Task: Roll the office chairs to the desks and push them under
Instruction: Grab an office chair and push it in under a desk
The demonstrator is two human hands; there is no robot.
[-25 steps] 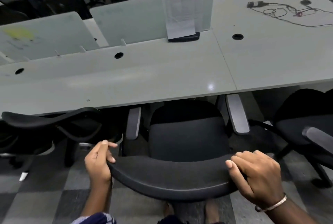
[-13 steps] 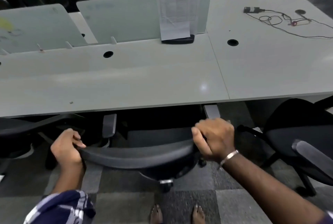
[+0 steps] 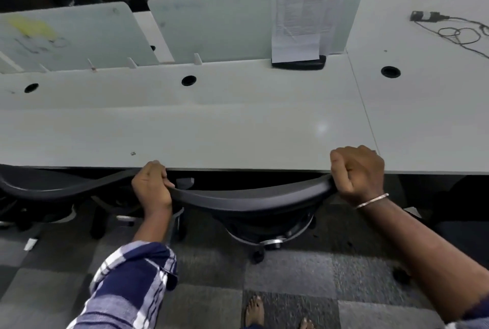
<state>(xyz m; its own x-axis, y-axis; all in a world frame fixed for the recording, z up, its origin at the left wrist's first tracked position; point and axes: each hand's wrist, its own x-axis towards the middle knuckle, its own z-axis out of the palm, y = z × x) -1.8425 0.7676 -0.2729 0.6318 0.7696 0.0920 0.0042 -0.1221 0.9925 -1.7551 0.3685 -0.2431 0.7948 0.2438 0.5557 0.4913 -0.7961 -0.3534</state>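
Observation:
A black office chair stands pushed under the long grey desk; only the curved top of its backrest and part of its base show below the desk's front edge. My left hand grips the left end of the backrest top. My right hand grips the right end, knuckles up against the desk edge. The seat and armrests are hidden beneath the desktop.
Another black chair sits tucked under the desk at the left, and a dark chair stands at the right. Frosted dividers, a paper sheet and a cable are on the desk. Carpet tiles lie under my bare feet.
Both hands have rolled the chair forward; its seat and armrests, visible a second ago, have gone under the desktop, and the backrest now sits at the desk edge.

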